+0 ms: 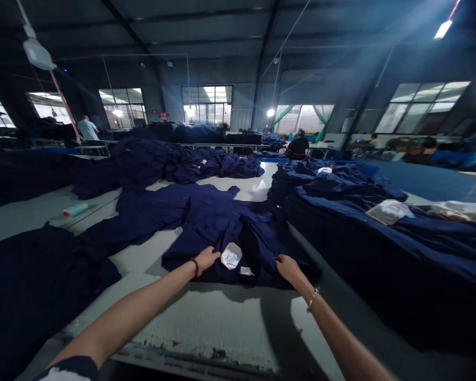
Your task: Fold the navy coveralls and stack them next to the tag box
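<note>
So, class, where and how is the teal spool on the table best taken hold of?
Probably around the middle of the teal spool, from above, gripping across its width. It lies on its side on the pale table, uncovered, its long rounded body exposed. The left hand is the nearer, but would first have to let go of the navy garment.

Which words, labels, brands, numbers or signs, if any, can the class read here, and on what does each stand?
No text is readable.
Pale tag on the dark blue garment: blurred marks.
Small white label beside it: too small.
Red signs on the far wall: too small.
Tag on the right-hand pile: blurred.
</note>
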`<state>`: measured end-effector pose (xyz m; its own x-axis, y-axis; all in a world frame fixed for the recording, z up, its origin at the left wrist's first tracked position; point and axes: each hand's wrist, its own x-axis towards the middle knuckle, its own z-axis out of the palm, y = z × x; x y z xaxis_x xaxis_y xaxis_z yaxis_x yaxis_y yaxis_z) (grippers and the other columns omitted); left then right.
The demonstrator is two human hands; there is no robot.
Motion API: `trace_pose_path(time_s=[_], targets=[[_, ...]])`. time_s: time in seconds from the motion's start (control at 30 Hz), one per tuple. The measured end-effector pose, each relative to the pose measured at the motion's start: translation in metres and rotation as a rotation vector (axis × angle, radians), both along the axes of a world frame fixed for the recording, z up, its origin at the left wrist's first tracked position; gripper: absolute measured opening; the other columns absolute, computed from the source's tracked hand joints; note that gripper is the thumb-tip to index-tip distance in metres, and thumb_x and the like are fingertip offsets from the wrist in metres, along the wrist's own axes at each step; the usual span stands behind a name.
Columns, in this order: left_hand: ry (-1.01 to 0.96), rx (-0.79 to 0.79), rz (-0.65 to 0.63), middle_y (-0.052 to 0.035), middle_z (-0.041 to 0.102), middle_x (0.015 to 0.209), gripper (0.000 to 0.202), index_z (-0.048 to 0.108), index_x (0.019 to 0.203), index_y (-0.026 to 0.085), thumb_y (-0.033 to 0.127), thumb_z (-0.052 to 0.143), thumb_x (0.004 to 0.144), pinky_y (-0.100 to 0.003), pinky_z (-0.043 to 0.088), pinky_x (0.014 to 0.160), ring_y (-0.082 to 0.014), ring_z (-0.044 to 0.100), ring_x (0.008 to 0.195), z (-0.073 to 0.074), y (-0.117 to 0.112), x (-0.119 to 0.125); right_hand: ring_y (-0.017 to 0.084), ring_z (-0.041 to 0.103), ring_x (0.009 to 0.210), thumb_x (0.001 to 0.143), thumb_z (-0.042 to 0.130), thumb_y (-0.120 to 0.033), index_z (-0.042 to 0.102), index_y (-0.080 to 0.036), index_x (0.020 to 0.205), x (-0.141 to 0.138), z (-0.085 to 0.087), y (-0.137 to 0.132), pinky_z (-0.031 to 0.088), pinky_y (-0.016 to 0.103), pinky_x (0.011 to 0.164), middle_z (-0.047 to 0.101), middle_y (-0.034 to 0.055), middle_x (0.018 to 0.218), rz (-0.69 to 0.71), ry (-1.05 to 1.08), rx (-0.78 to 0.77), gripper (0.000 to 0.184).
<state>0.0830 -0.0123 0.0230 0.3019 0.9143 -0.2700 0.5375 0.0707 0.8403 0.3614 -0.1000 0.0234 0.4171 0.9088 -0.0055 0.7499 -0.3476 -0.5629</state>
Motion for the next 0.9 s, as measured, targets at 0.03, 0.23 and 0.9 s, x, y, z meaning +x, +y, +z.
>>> trace_pose_path(time_s=[0.03,0.23,0.9], targets=[[0.016,0.048,0.017,-0.0078,0.065,0.092,0.033,0.056,0.106,0.015,0.039,0.052,0.083,-0.027,0.046,0.068,-0.0197,0.061,0.082,0.002,0.000,0.000,0.019,0.063,0.087,0.083,0.043,-0.022,0.066,-0.016,0.094,-0.002,0.003,-0.001,0.044,0.026,0.073,0.068,0.0096,0.089,-0.026,-0.018,0.010,0.026],[0.201,0.706,0.044,-0.0098,0.056,0.114,0.043,0.054,0.118,0.016,0.036,0.057,0.081,-0.030,0.039,0.096,-0.0216,0.052,0.109,0.009,-0.002,0.018,0.024,0.055,0.102,0.090,0.041,-0.047,0.057,-0.020,0.112,-0.040,0.019,-0.002,0.041,0.031,0.080,0.060,0.0114,0.105,-0.055,-0.401,0.267,0.039],[0.581,0.522,0.016,-0.0139,0.067,0.103,0.031,0.058,0.103,0.016,0.039,0.053,0.084,-0.031,0.048,0.075,-0.0265,0.064,0.097,0.010,0.003,0.036,0.019,0.056,0.077,0.079,0.046,-0.039,0.048,-0.023,0.080,-0.018,-0.036,-0.006,0.042,0.030,0.071,0.058,0.0042,0.084,-0.093,-0.016,0.504,0.016]])
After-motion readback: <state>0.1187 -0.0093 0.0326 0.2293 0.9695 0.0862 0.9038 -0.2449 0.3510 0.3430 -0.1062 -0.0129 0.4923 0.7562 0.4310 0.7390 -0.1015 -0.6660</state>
